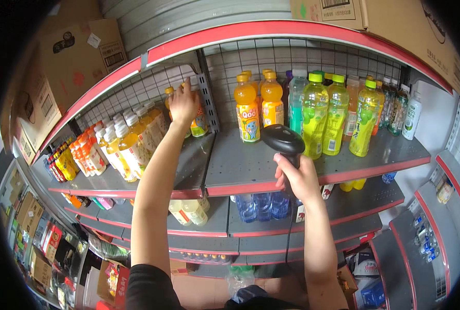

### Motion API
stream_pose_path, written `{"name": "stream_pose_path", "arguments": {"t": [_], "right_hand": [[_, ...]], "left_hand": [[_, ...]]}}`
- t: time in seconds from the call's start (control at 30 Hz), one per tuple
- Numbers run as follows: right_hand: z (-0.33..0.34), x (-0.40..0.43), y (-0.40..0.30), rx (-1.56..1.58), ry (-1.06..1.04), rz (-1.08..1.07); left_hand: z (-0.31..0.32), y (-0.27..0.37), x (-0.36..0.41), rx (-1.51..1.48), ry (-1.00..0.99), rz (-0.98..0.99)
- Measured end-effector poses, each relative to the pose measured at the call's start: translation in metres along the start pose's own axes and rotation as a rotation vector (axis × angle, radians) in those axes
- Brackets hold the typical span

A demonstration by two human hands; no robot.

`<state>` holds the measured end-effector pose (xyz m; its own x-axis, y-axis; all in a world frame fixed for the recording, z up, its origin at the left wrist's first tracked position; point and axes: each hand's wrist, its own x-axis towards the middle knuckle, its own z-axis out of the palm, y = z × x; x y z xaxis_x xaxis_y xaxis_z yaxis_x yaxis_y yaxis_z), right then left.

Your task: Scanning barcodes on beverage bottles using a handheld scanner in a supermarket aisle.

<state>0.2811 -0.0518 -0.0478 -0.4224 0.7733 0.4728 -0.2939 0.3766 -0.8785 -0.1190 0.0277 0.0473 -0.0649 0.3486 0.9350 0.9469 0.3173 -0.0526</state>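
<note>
My right hand (299,180) grips the handle of a black handheld barcode scanner (283,138), whose cord hangs down. My left hand (183,102) is stretched to the back of the shelf, at an orange juice bottle (199,123) beside the metal upright. The hand covers the bottle's upper part, so whether the fingers are closed around it is hidden. Beyond the scanner stand two front orange Qoo bottles with yellow caps, a left one (248,112) and a right one (272,99). Green tea bottles (315,116) stand to the right of the scanner.
The grey metal shelf (237,162) has a red front edge and a wire grid back (230,58). White-capped juice bottles (131,145) crowd its left part. Cardboard boxes (75,66) sit above. Blue bottles (263,205) stand on a lower shelf, and another shelf unit (412,248) stands right.
</note>
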Motion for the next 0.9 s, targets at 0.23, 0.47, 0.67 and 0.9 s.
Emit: {"name": "stream_pose_path", "arguments": {"t": [0.23,0.47,0.67,0.9], "right_hand": [[-0.005,0.002,-0.002,-0.013,0.008,0.023],[-0.007,0.003,-0.003,-0.014,-0.007,0.034],[-0.003,0.003,-0.006,-0.024,0.017,0.031],[0.002,0.002,-0.004,-0.075,-0.009,0.075]], "left_hand": [[-0.025,0.011,0.004,-0.136,-0.046,-0.029],[-0.099,0.030,-0.010,-0.517,-0.038,-0.054],[-0.090,0.027,-0.013,-1.412,-0.377,-0.023],[-0.082,0.022,-0.009,-1.992,-0.620,-0.069]]}}
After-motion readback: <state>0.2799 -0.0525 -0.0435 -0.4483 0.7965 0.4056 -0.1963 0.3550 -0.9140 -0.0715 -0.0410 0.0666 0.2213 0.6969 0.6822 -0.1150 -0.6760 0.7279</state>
